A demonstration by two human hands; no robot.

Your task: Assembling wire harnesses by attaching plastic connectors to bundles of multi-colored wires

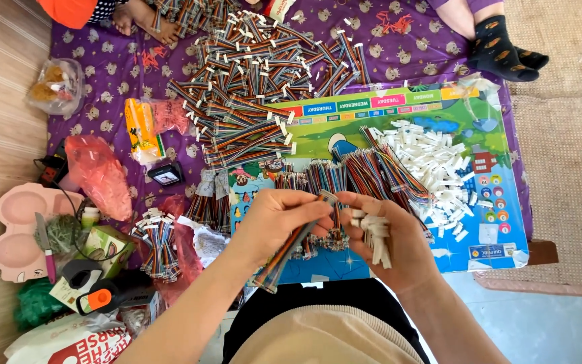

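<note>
The hands meet over the near edge of a colourful board (345, 131), where open board shows only at 6 o'clock below them. At 12 o'clock, wire bundles (365, 172) crowd close; at 2 o'clock a heap of white connectors (439, 162) blocks the way. At 9 o'clock lie plastic bags (99, 172) and a pink tray (18, 229). Far at 12 o'clock a large cable pile (257, 74) fills the purple cloth (95, 101).
</note>
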